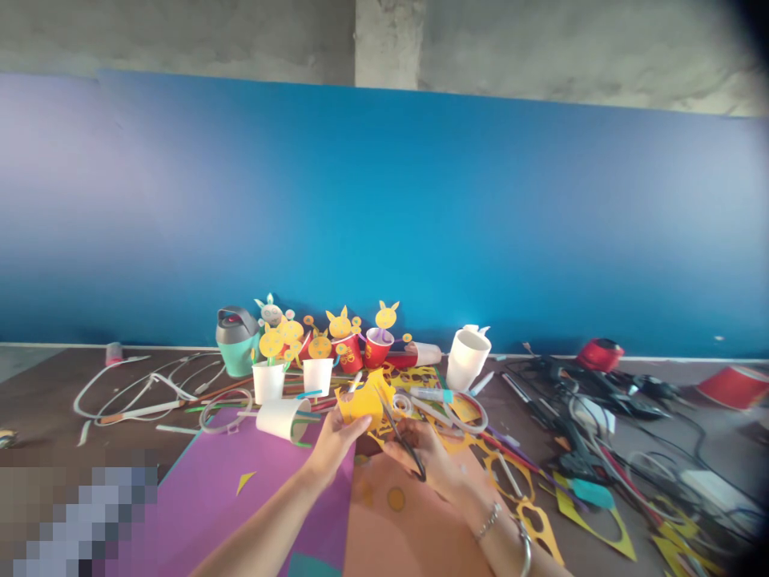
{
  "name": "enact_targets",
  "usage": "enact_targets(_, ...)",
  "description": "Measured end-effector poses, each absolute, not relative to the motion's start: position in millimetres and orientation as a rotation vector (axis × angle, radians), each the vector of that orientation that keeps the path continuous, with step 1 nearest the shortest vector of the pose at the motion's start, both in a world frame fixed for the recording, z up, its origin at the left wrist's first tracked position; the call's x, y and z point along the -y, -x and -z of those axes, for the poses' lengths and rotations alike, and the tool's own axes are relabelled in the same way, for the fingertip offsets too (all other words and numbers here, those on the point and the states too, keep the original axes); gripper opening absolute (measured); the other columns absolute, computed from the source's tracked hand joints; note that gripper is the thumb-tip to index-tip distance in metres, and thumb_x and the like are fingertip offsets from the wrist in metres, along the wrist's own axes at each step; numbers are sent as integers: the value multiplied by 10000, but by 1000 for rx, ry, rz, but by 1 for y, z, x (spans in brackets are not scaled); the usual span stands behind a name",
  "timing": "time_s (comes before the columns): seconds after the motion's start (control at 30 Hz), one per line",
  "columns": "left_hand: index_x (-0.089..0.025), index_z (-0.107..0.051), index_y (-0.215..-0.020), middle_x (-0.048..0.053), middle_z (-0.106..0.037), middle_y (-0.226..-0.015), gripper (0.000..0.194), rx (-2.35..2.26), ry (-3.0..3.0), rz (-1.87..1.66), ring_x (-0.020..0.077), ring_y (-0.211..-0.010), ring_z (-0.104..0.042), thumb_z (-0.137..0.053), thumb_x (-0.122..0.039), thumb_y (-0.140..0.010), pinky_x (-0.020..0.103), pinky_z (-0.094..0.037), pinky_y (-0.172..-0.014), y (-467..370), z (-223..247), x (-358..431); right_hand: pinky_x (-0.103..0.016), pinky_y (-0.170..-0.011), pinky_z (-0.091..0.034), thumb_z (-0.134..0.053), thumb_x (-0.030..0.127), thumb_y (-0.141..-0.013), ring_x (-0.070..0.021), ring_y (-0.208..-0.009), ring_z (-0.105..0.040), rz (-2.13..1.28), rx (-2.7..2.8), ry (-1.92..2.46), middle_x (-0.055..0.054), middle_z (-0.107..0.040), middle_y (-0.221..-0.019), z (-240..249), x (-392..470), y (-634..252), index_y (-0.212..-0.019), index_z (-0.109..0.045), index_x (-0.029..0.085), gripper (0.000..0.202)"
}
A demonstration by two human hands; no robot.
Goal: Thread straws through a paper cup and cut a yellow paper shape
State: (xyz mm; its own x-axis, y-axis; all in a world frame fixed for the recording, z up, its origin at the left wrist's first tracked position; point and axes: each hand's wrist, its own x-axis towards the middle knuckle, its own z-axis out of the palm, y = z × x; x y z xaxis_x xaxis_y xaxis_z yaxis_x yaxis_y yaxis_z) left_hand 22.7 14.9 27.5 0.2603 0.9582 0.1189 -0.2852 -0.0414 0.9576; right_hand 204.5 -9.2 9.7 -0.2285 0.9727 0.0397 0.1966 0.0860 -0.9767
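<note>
My left hand (pixel 341 439) pinches a piece of yellow paper (pixel 362 402) above the middle of the table. Black-handled scissors (pixel 412 458) are in my right hand (pixel 428 450), their blades up against the right part of the paper. How far the blades are apart is too blurred to tell. Below my hands lie a purple sheet (pixel 264 497) on the left and an orange sheet (pixel 402 533) on the right. A white paper cup (pixel 281 420) rests on its side by my left hand, with green strips at its mouth.
Behind stand cups with yellow paper animal heads (pixel 340 322), a teal bottle (pixel 237 353) and white cups (pixel 467 357). Cut yellow scraps (pixel 534 521), a glue gun (pixel 580 457) and tangled cables (pixel 642 433) cover the right side. White cords (pixel 141 393) lie left. A blue panel (pixel 384 208) closes the back.
</note>
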Motion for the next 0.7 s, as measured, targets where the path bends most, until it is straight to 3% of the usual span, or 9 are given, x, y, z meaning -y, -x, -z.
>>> enact_targets(0.33,-191,-753,-1073,102,-785,-1043,383,-801,-1125,-1207,328,-1016,-704,-762,-426,-770,447,-502,-987,-26,-27,-13,-299,-466,-387,-677,636,-768,-191,-585,-553,-1294,1488,1155,-52,-667,-784,-13,13,-202,-829,-644,265,377)
enact_targets(0.5,-181,-774,-964,109,-789,-1010,362,-847,-1133,-1223,327,-980,-713,-749,-486,-770,453,-512,-964,-32,-26,-10,-287,-434,-365,-659,667,-760,-149,-442,-480,-1287,1523,1244,-5,-596,-599,-12,15,-200,-814,-648,263,408)
enact_targets(0.7,-160,-775,-983,104,-790,-967,377,-840,-1206,-1228,308,-930,-719,-760,-468,-767,406,-531,-905,-31,-24,-10,-282,-432,-430,-683,642,-761,-160,-462,-571,-1298,1503,1221,-25,-674,-698,-9,16,-200,-880,-660,268,393)
